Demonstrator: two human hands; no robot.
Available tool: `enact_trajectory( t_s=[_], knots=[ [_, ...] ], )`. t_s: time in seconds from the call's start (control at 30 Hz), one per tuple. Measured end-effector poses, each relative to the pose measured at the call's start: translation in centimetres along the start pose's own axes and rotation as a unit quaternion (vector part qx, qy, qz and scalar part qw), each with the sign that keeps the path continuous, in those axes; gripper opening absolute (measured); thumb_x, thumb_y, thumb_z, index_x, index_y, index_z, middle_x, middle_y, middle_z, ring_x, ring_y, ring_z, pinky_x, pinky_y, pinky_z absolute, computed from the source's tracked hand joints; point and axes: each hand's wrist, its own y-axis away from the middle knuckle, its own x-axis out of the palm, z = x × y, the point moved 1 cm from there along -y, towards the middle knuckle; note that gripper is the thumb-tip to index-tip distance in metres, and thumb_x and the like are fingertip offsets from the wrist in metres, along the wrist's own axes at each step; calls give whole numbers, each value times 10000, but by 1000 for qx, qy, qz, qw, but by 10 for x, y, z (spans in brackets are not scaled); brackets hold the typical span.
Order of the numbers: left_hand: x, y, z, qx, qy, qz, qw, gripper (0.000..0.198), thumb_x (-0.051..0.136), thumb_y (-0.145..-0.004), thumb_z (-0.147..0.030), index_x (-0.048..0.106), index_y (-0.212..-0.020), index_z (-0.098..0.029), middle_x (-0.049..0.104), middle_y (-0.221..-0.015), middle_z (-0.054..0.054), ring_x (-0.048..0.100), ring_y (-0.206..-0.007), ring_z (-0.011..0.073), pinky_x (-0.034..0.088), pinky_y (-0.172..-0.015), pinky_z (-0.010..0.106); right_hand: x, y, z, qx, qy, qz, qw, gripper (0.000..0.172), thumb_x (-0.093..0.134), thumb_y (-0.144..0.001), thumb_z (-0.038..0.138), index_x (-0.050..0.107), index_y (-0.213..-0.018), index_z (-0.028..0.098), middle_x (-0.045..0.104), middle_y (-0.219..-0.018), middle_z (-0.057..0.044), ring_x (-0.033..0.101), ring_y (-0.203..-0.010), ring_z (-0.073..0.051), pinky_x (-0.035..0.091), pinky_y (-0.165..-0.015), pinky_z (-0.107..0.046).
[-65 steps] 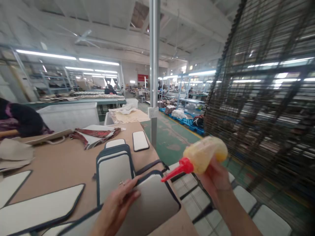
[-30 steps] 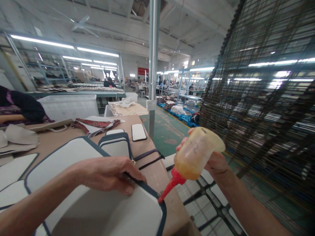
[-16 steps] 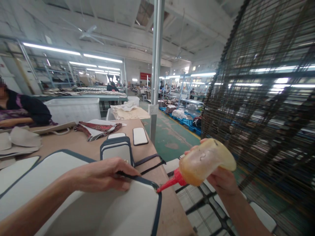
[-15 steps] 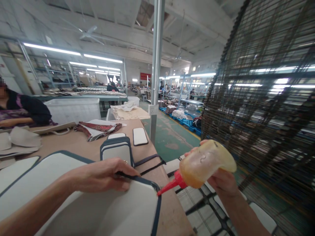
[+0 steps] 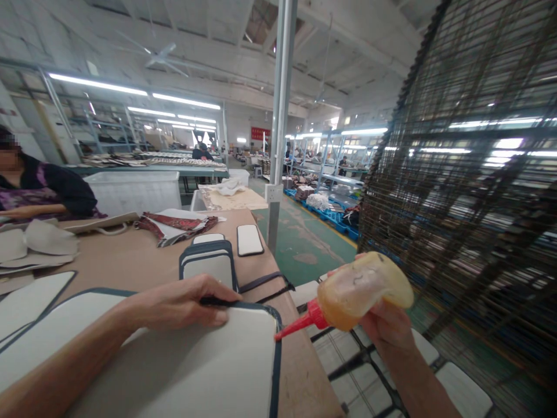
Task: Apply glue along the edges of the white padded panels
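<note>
My left hand [image 5: 187, 302] pinches the far edge of a large white panel [image 5: 209, 360] with a dark blue border, thumb on top of its white face. In my right hand [image 5: 387, 325] is a translucent squeeze bottle [image 5: 363, 287] holding amber liquid, probably glue, tilted with its red nozzle [image 5: 302, 322] pointing down to the left. The nozzle tip meets the panel's dark border near the far right corner. Another blue-edged panel [image 5: 98, 297] lies beneath and to the left.
Smaller blue-edged panels [image 5: 209, 264] are stacked on the brown table [image 5: 152, 270], with a single one [image 5: 249, 240] by the far edge. Patterned cloth pieces [image 5: 176, 225] lie behind. A wire rack [image 5: 456, 174] stands at right; a co-worker [image 5: 47, 191] sits at left.
The nozzle tip has moved from the panel's corner a short way down the right-hand border, toward me. The panel now lies flatter in view, still held by my left hand.
</note>
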Motion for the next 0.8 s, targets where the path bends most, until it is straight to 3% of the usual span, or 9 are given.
enact_trajectory(
  t_s=[0.2,0.43,0.63,0.8],
  knots=[
    [-4,-6,2,-4,12,37,999,266,639,-779,-330,779,-972,-211,749,-993,23,658,-952,310,509,-781,275,-7,5,-8,2,6,21,1000,487,777,-681,406,637,-1120,247,725,-928,-91,682,-923,-323,568,-827,-473],
    [-4,-13,13,-21,70,80,994,275,598,-816,-350,760,-990,-211,745,-931,19,660,-841,251,498,-727,246,-15,12,-12,13,-3,-23,1000,582,820,-633,307,605,-1174,314,717,-1051,-46,684,-951,-311,596,-794,-430],
    [-8,-17,19,-32,91,86,992,279,589,-821,-379,749,-988,-224,731,-881,2,646,-792,220,489,-682,225,-16,17,-12,20,4,-30,999,593,831,-604,324,610,-1154,328,721,-1023,-52,690,-915,-344,603,-755,-478],
    [-7,-16,20,-38,124,64,989,254,615,-798,-356,771,-947,-221,736,-827,20,658,-739,240,502,-667,262,-2,17,-8,36,-7,-51,998,534,811,-596,309,640,-1102,323,732,-955,-48,707,-837,-339,599,-743,-475]
  ],
)
